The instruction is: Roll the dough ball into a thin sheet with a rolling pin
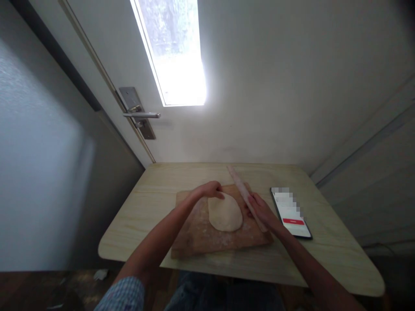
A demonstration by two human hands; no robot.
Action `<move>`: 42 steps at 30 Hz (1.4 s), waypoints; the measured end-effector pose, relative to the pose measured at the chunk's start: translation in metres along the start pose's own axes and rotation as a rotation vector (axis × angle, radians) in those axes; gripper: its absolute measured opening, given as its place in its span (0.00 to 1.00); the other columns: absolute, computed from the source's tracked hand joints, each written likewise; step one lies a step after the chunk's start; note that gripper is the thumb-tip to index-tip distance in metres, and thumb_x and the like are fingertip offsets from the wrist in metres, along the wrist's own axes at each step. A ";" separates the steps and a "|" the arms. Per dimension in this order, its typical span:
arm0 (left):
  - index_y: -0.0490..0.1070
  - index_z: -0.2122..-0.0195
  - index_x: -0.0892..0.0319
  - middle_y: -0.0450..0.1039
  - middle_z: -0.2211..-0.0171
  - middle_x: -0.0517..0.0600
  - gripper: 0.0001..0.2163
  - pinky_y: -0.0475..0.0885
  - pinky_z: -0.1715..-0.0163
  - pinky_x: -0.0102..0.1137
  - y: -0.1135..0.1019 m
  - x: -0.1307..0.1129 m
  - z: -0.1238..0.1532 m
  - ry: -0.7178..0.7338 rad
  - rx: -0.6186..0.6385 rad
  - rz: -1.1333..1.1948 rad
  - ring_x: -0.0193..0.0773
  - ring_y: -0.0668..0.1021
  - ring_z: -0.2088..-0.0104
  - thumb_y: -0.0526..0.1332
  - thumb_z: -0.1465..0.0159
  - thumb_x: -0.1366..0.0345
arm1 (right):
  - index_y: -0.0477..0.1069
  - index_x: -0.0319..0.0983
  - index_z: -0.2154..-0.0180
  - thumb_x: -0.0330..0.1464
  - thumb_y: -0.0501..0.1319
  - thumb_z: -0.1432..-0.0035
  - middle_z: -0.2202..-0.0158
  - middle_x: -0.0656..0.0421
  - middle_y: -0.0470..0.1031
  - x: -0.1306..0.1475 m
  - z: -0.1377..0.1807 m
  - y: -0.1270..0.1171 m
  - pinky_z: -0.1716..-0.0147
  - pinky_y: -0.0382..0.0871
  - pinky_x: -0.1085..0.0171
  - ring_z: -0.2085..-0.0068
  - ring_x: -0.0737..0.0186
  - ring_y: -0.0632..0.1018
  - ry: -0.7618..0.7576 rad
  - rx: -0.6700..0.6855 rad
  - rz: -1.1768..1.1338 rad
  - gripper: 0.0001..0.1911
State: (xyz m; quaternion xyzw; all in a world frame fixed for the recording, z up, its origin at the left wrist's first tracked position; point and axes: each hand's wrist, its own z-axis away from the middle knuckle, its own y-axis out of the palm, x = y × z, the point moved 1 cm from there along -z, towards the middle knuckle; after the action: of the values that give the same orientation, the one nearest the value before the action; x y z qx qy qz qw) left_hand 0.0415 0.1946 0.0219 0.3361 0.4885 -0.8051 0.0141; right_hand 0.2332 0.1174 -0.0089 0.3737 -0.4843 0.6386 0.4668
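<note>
A flattened round of pale dough (226, 214) lies on a floured wooden cutting board (191, 235). My left hand (211, 190) is at the dough's far left edge, its thumb on top and the fingers curled at the rim, partly hidden. In my right hand (260, 210) is a light wooden rolling pin (239, 183), gripped near its lower half. The pin slants over the right side of the board, beside the dough and apart from it, its far end reaching past the board's back edge.
The board rests on a light wooden table (139, 216) with rounded corners. A phone (293, 222) with a lit screen lies to the right of the board. Behind the table stands a white door with a metal handle (142, 115) and a bright glass pane (177, 52).
</note>
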 end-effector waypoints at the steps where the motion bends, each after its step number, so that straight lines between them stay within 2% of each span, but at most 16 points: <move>1: 0.69 0.76 0.63 0.66 0.80 0.44 0.06 0.60 0.78 0.25 -0.001 0.001 0.000 -0.006 0.014 0.017 0.31 0.67 0.78 0.63 0.51 0.65 | 0.57 0.41 0.71 0.37 0.47 0.44 0.76 0.62 0.66 0.000 0.000 0.000 0.78 0.68 0.69 0.77 0.70 0.71 0.003 0.000 -0.009 0.08; 5: 0.67 0.79 0.63 0.63 0.83 0.41 0.06 0.58 0.79 0.24 -0.007 -0.002 0.008 -0.026 0.025 0.098 0.28 0.65 0.80 0.64 0.54 0.67 | 0.56 0.40 0.71 0.37 0.46 0.44 0.76 0.63 0.66 -0.002 -0.001 0.000 0.78 0.68 0.69 0.78 0.71 0.70 0.018 0.007 -0.037 0.08; 8: 0.66 0.74 0.62 0.63 0.82 0.41 0.08 0.58 0.81 0.23 -0.008 -0.009 0.020 -0.050 0.000 0.199 0.27 0.66 0.80 0.63 0.51 0.65 | 0.57 0.40 0.70 0.38 0.46 0.44 0.76 0.63 0.66 -0.005 -0.001 0.001 0.79 0.67 0.69 0.78 0.71 0.70 -0.011 0.010 -0.042 0.09; 12: 0.64 0.70 0.62 0.65 0.80 0.42 0.07 0.60 0.81 0.22 0.008 -0.009 0.038 -0.178 -0.167 0.502 0.28 0.68 0.80 0.61 0.48 0.66 | 0.57 0.40 0.69 0.39 0.46 0.44 0.76 0.62 0.67 -0.006 -0.001 0.000 0.77 0.68 0.67 0.76 0.68 0.71 -0.020 0.012 0.002 0.09; 14: 0.63 0.71 0.62 0.65 0.80 0.42 0.07 0.61 0.80 0.22 0.022 -0.003 0.049 -0.246 -0.263 0.530 0.29 0.69 0.79 0.61 0.49 0.69 | 0.57 0.40 0.68 0.40 0.45 0.44 0.76 0.61 0.67 -0.002 -0.001 -0.004 0.75 0.68 0.66 0.75 0.67 0.72 -0.068 0.007 0.121 0.10; 16: 0.63 0.70 0.62 0.66 0.80 0.43 0.07 0.62 0.79 0.23 0.033 0.003 0.062 -0.277 -0.327 0.449 0.31 0.71 0.77 0.61 0.48 0.70 | 0.58 0.39 0.67 0.40 0.45 0.44 0.73 0.59 0.68 0.006 0.000 -0.010 0.72 0.67 0.64 0.71 0.64 0.72 -0.190 0.004 0.315 0.12; 19: 0.63 0.65 0.61 0.68 0.76 0.46 0.07 0.64 0.75 0.27 0.034 0.001 0.083 -0.250 -0.440 0.125 0.35 0.72 0.73 0.57 0.44 0.66 | 0.60 0.39 0.63 0.39 0.45 0.43 0.67 0.56 0.70 0.023 0.003 -0.014 0.67 0.64 0.62 0.66 0.61 0.72 -0.374 0.063 0.574 0.13; 22: 0.62 0.62 0.59 0.70 0.69 0.50 0.08 0.65 0.69 0.31 0.018 -0.012 0.099 -0.151 -0.592 -0.218 0.38 0.73 0.67 0.51 0.39 0.63 | 0.62 0.38 0.63 0.38 0.45 0.42 0.64 0.55 0.70 0.039 0.010 -0.008 0.66 0.63 0.63 0.64 0.61 0.71 -0.463 0.161 0.720 0.13; 25: 0.62 0.63 0.59 0.68 0.65 0.51 0.09 0.66 0.65 0.32 0.001 -0.025 0.100 -0.030 -0.706 -0.375 0.39 0.71 0.62 0.47 0.37 0.63 | 0.64 0.37 0.62 0.36 0.46 0.41 0.62 0.54 0.70 0.047 0.016 0.002 0.64 0.63 0.64 0.62 0.61 0.70 -0.529 0.202 0.819 0.13; 28: 0.63 0.62 0.61 0.67 0.63 0.53 0.10 0.65 0.61 0.34 0.001 -0.023 0.090 0.023 -0.666 -0.472 0.41 0.70 0.60 0.47 0.38 0.63 | 0.65 0.37 0.62 0.35 0.48 0.42 0.62 0.53 0.70 0.046 0.021 0.010 0.61 0.63 0.62 0.60 0.59 0.69 -0.644 0.223 0.942 0.12; 31: 0.64 0.59 0.62 0.68 0.59 0.54 0.13 0.66 0.58 0.34 0.018 -0.009 0.080 0.037 -0.515 -0.460 0.40 0.70 0.58 0.45 0.37 0.62 | 0.66 0.37 0.62 0.35 0.50 0.43 0.62 0.54 0.70 0.041 0.024 0.011 0.60 0.63 0.60 0.59 0.58 0.69 -0.728 0.255 1.048 0.11; 33: 0.62 0.54 0.63 0.66 0.54 0.56 0.15 0.64 0.55 0.33 0.033 -0.001 0.079 0.044 -0.436 -0.440 0.39 0.69 0.53 0.43 0.36 0.63 | 0.66 0.37 0.58 0.37 0.50 0.43 0.59 0.53 0.70 0.039 0.024 0.011 0.58 0.62 0.59 0.57 0.58 0.69 -0.747 0.234 1.081 0.15; 37: 0.55 0.46 0.64 0.57 0.45 0.58 0.19 0.57 0.47 0.37 0.049 0.002 0.088 -0.010 -0.443 -0.482 0.43 0.58 0.43 0.43 0.37 0.64 | 0.59 0.34 0.48 0.43 0.43 0.41 0.47 0.50 0.62 0.034 0.021 0.017 0.49 0.56 0.58 0.46 0.57 0.61 -0.698 0.071 1.123 0.26; 42: 0.49 0.42 0.58 0.48 0.41 0.54 0.22 0.53 0.46 0.42 0.047 -0.007 0.090 -0.087 -0.469 -0.554 0.45 0.51 0.41 0.46 0.39 0.64 | 0.56 0.37 0.45 0.44 0.39 0.41 0.44 0.50 0.58 0.024 0.016 0.033 0.46 0.48 0.51 0.43 0.53 0.56 -0.579 -0.078 1.215 0.28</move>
State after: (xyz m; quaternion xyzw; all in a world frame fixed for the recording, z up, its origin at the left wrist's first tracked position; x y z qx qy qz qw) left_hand 0.0158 0.0959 0.0161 0.1443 0.7314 -0.6579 -0.1071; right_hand 0.1951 0.1048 0.0086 0.1739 -0.7370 0.6437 -0.1108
